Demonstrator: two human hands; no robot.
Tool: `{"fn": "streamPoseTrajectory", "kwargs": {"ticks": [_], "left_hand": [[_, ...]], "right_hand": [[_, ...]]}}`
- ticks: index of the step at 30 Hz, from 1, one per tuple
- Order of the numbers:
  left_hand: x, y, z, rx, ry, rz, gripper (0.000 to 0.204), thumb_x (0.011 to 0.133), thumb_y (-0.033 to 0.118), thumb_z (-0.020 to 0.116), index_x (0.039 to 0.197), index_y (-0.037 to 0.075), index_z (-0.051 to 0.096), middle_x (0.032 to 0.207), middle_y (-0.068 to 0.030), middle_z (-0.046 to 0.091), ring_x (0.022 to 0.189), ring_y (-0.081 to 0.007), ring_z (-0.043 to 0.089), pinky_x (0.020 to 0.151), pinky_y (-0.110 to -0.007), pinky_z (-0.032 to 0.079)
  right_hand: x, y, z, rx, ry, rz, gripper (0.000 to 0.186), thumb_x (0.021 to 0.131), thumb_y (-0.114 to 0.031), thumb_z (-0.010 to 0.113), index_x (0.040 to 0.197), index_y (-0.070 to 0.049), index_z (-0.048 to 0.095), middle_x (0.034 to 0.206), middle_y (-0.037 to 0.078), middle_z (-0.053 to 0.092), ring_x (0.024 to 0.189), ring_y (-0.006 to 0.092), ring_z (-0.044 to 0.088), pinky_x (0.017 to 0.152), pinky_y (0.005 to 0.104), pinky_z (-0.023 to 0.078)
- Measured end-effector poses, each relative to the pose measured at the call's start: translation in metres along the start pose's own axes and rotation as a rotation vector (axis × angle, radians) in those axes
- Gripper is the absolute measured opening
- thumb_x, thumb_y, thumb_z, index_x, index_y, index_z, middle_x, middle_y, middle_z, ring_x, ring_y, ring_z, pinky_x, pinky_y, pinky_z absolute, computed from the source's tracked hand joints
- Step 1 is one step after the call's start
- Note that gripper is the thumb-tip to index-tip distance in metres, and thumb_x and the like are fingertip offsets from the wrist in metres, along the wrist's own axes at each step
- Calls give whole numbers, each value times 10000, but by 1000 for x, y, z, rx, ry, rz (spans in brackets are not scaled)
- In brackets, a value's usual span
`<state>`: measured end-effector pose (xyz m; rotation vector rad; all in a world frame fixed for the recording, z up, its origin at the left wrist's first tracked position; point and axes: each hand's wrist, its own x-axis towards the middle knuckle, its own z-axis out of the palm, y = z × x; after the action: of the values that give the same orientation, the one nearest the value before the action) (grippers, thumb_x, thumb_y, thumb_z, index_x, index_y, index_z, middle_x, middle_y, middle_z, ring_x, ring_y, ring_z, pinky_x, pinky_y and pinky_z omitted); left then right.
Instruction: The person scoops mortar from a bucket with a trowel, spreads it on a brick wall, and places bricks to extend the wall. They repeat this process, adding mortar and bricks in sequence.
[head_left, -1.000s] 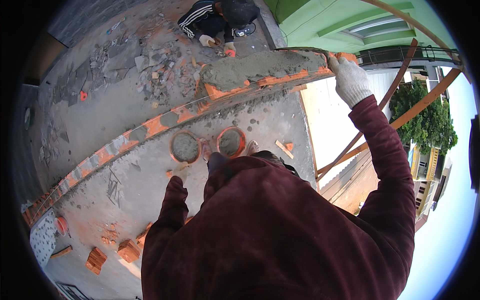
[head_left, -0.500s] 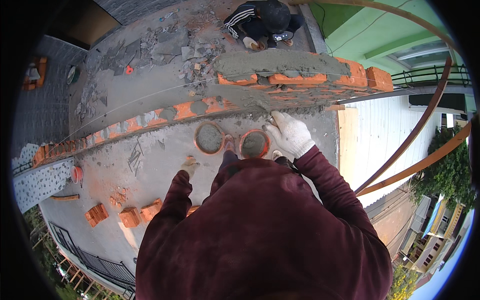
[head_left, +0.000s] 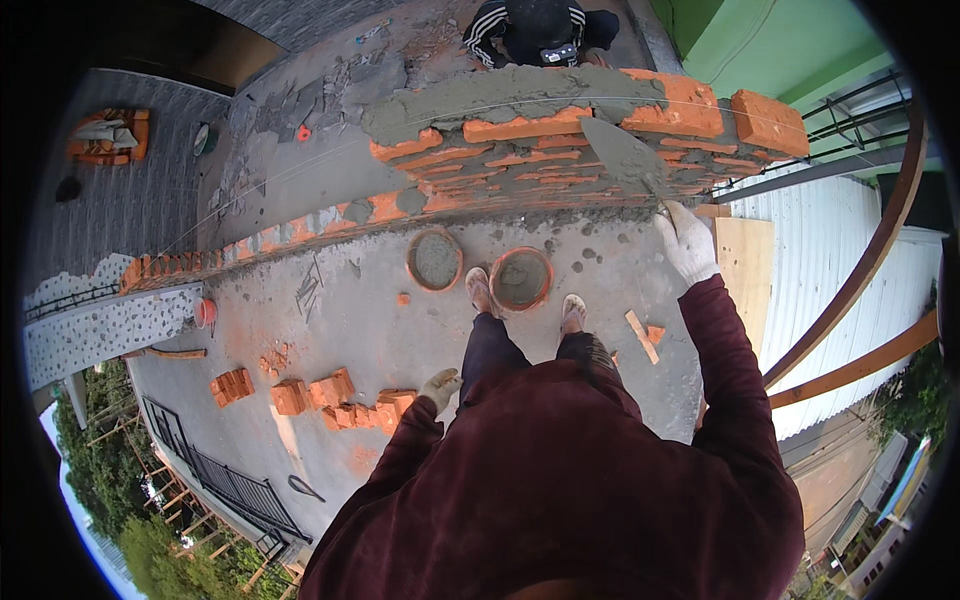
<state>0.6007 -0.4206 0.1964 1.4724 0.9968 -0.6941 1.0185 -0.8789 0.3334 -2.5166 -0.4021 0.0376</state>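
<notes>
The gloved right hand (head_left: 689, 243) is gripping a trowel (head_left: 624, 158), fingers wrapping around its handle, and the grey blade is showing in front of the brick wall (head_left: 528, 125), right of upper centre in the frame. The left hand (head_left: 440, 389) is hanging just below the middle; I'm not managing to tell its fingers' state. Two buckets (head_left: 521, 307) are sitting mid-frame.

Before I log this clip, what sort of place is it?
Probably a building site: a brick wall topped with wet-looking mortar, a trowel in the right hand, and piled bricks.
</notes>
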Motion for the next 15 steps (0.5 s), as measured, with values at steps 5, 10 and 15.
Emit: {"fn": "streamPoseTrajectory", "kwargs": {"ticks": [5, 10, 15], "left_hand": [[-19, -38, 39, 17, -71, -116, 674, 970, 475, 686, 1474, 57, 528, 1319, -84, 636, 1151, -195, 609, 905, -333, 501], [0, -69, 105, -21, -169, -109, 765, 942, 410, 743, 1498, -34, 461, 1458, -205, 567, 1357, -273, 542, 1138, -356, 417], [9, -134, 136, -359, 2, -94, 671, 976, 296, 714, 1498, -35, 452, 1477, -200, 555, 1379, -270, 528, 1149, -363, 412]], "right_hand": [[-49, 2, 29, -154, -424, 103, 288, 946, -289, 628, 1074, -33, 604, 996, 217, 690, 965, 434, 673, 806, 506, 532], [-72, 11, 168, -340, -724, -8, 295, 903, -229, 620, 1134, -53, 569, 1023, 226, 684, 997, 464, 655, 826, 551, 521], [-86, -14, 272, -295, -614, -67, 304, 878, -176, 651, 1145, -62, 562, 1030, 230, 687, 1003, 461, 662, 835, 557, 531]]}}
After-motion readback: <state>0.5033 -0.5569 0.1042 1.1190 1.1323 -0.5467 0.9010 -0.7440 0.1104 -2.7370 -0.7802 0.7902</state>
